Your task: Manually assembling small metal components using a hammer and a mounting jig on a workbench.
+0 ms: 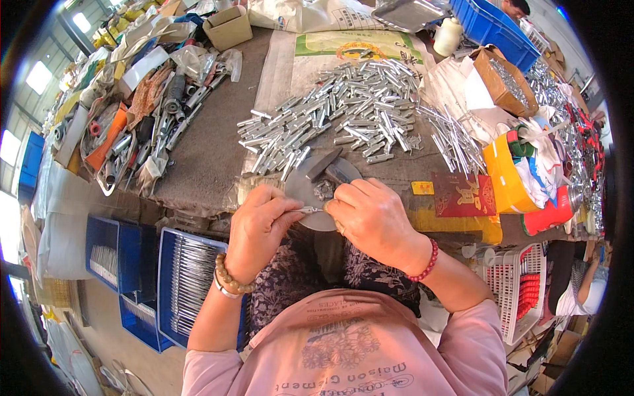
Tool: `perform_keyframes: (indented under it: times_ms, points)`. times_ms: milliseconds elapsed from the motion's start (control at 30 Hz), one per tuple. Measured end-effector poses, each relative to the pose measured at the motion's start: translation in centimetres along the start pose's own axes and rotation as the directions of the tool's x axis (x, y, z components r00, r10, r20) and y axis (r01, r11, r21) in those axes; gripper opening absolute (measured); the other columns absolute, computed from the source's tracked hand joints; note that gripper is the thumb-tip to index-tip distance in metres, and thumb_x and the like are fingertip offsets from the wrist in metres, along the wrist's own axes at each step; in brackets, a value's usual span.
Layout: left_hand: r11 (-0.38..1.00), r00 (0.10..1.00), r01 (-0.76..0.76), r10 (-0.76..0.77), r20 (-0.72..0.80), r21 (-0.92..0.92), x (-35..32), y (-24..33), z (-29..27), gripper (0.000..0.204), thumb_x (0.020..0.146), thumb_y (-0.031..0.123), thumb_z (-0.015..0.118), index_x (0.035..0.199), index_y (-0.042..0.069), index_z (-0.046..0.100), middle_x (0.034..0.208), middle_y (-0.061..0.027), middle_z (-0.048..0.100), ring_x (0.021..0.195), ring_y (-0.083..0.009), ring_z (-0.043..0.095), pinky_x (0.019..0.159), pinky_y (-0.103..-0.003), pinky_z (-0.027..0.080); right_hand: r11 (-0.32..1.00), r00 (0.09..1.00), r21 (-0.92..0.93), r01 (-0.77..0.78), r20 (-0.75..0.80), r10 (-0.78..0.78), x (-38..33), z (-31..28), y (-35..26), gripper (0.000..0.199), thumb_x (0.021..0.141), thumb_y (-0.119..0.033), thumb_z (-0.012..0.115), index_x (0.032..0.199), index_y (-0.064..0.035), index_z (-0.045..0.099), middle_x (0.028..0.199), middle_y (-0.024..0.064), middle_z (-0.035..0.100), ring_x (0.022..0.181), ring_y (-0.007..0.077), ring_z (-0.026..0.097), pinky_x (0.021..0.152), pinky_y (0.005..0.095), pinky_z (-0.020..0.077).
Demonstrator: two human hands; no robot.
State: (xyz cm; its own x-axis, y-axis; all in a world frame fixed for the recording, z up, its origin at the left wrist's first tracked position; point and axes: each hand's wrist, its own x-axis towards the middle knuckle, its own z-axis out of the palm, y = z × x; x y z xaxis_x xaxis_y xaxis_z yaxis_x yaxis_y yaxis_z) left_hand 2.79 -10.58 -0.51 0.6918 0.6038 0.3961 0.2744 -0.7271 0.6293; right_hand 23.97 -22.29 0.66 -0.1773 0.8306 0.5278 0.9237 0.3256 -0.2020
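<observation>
Fingers of the left hand (257, 221) and right hand (370, 210) are pinched narrow, nearly tip to tip. Beyond lies the table (211, 119), with a pile (370, 99) of metal pieces at its far middle. Nearer is a round disc (297, 181) bearing a dark block (325, 164). Smallest, the part (308, 210) is held between both hands, above the disc's near side. Two-handed handling seems in hand; the next move likely calls for steady, aligned tips.
</observation>
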Motion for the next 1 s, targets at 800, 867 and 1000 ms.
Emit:
perform_keyframes:
  times_ms: [800, 867, 1000]
  points:
    - [0.998, 0.997, 0.008, -0.013, -0.082, -0.058, -0.3, 0.6, 0.8, 0.022, 0.078, -0.006, 0.086, 0.098, 0.002, 0.079, 0.088, -0.0096, 0.064, 0.077, -0.0243, 0.065, 0.068, -0.034, 0.051, 0.776, 0.774, -0.102, -0.623, -0.224, 0.592, -5.0, -5.1, 10.3, 0.01, 0.088, -0.009, 0.074, 0.098, -0.0071, 0.076, 0.097, 0.0135, 0.072, 0.09, 0.0363, 0.073, 0.081, 0.0442, 0.0585]
    - [0.998, 0.995, 0.005, -0.012, -0.098, -0.068, -0.3, 0.6, 1.1, 0.022, 0.078, -0.006, 0.086, 0.097, 0.002, 0.079, 0.088, -0.0097, 0.064, 0.077, -0.0245, 0.065, 0.068, -0.034, 0.051, 0.758, 0.765, -0.13, -0.639, -0.208, 0.609, -5.9, -5.5, 12.0, 0.011, 0.088, -0.01, 0.075, 0.098, -0.0067, 0.076, 0.097, 0.0137, 0.072, 0.091, 0.0367, 0.072, 0.082, 0.0455, 0.0583]
    - [0.997, 0.995, 0.024, -0.032, -0.099, -0.077, -0.4, 0.5, 1.2, 0.023, 0.078, -0.006, 0.086, 0.097, 0.002, 0.078, 0.087, -0.0096, 0.064, 0.077, -0.0247, 0.065, 0.067, -0.034, 0.051, 0.716, 0.734, -0.162, -0.679, -0.139, 0.665, -5.1, -5.6, 12.5, 0.014, 0.088, -0.015, 0.076, 0.098, -0.0055, 0.076, 0.101, 0.0137, 0.072, 0.093, 0.0382, 0.072, 0.083, 0.0491, 0.0577]
